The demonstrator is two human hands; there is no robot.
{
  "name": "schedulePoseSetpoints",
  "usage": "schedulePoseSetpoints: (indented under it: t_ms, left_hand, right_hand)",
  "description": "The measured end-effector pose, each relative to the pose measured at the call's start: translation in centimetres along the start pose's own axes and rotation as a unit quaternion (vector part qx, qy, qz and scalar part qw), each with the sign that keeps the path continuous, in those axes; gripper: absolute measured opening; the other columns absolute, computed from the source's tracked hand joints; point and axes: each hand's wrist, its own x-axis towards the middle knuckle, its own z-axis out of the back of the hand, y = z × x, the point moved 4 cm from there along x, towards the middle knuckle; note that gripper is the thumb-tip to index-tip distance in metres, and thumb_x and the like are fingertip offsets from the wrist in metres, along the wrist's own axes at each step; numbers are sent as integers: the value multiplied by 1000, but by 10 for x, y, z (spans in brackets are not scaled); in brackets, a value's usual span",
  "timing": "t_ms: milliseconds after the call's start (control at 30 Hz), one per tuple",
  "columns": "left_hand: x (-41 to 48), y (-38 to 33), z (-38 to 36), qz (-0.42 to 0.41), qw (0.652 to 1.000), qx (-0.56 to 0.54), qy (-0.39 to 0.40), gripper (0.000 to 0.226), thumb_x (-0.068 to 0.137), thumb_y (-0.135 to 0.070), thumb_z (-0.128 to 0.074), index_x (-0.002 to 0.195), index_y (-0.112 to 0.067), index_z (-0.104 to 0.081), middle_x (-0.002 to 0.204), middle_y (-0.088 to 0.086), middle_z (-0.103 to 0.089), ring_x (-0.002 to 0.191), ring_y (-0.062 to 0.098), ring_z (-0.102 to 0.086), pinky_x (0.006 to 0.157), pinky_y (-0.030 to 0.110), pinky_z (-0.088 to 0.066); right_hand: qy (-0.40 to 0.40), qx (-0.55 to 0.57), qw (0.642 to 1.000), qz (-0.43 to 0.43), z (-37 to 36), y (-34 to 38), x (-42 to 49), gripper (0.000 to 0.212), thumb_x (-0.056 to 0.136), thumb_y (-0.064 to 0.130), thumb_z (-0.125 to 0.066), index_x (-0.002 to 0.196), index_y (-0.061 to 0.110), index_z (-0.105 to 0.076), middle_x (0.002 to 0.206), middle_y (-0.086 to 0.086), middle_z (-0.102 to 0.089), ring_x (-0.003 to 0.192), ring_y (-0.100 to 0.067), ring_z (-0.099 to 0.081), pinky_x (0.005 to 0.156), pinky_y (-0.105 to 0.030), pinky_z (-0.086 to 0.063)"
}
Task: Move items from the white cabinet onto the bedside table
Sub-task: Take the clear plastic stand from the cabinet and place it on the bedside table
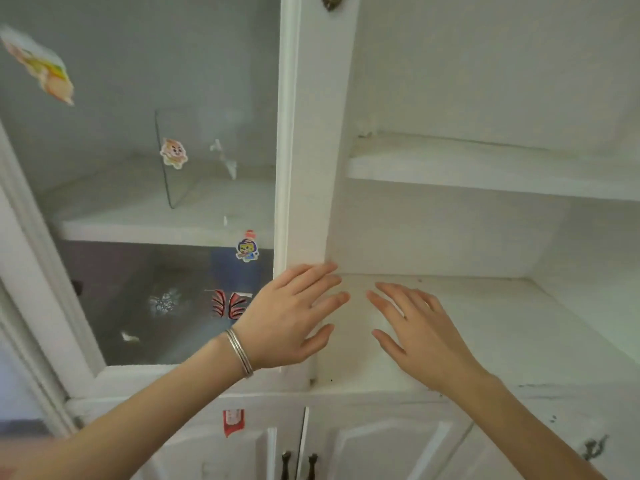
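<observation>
The white cabinet (318, 133) fills the view. Its right compartment stands open, showing a lower shelf (485, 323) and an upper shelf (485, 168) with nothing on the parts I can see. My left hand (291, 317), a silver bangle on its wrist, reaches in with straight spread fingers at the foot of the centre post. My right hand (415, 330) is held flat with spread fingers over the lower shelf, a short gap from the left hand. Neither hand holds anything. The bedside table is out of view.
A glass door (156, 202) with cartoon stickers covers the left compartment; a clear glass panel stands on the shelf behind it. Below are white cupboard doors with two dark handles (299, 462). A red tag (233, 420) hangs on the lower front.
</observation>
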Motion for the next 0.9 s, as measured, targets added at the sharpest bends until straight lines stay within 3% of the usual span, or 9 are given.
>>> schedulePoseSetpoints:
  t_ms: [133,333,533,733,900]
  left_hand:
    - [31,9,26,12,998,56,-34,40,88,-32,-51,121,-13,-63,128,8,-58,133,26,-40,106,36,-29]
    - [65,27,70,44,987,137,-78,36,90,-26,-49,119,-10,-65,128,9,-59,133,24,-41,111,38,-28]
    - [66,41,80,-60,975,204,-58,31,84,-14,-52,109,-7,-70,126,7,-61,127,24,-48,109,41,-32]
    - [67,40,80,-76,969,223,-68,31,81,-14,-51,105,-6,-71,115,9,-66,122,26,-51,111,41,-30]
    - [68,37,79,-86,960,261,-46,31,80,-17,-52,104,-8,-69,110,9,-65,119,27,-49,114,42,-25]
  right_hand:
    - [-85,32,994,66,30,-25,30,49,91,41,-37,132,14,-48,135,-7,-50,124,-24,-46,99,-43,-33]
    - [-241,62,957,148,86,-36,67,48,89,34,-49,129,9,-53,132,-11,-52,122,-27,-46,99,-44,-37]
    - [-303,67,941,136,94,-34,77,47,84,31,-55,125,9,-57,120,-8,-58,103,-26,-51,82,-37,-37]
    - [-308,28,943,121,98,-33,86,54,83,33,-56,130,8,-52,128,-11,-52,121,-28,-44,105,-49,-29]
    - [-252,0,963,92,97,-31,96,63,85,40,-49,140,11,-39,133,-14,-48,124,-29,-43,107,-49,-26]
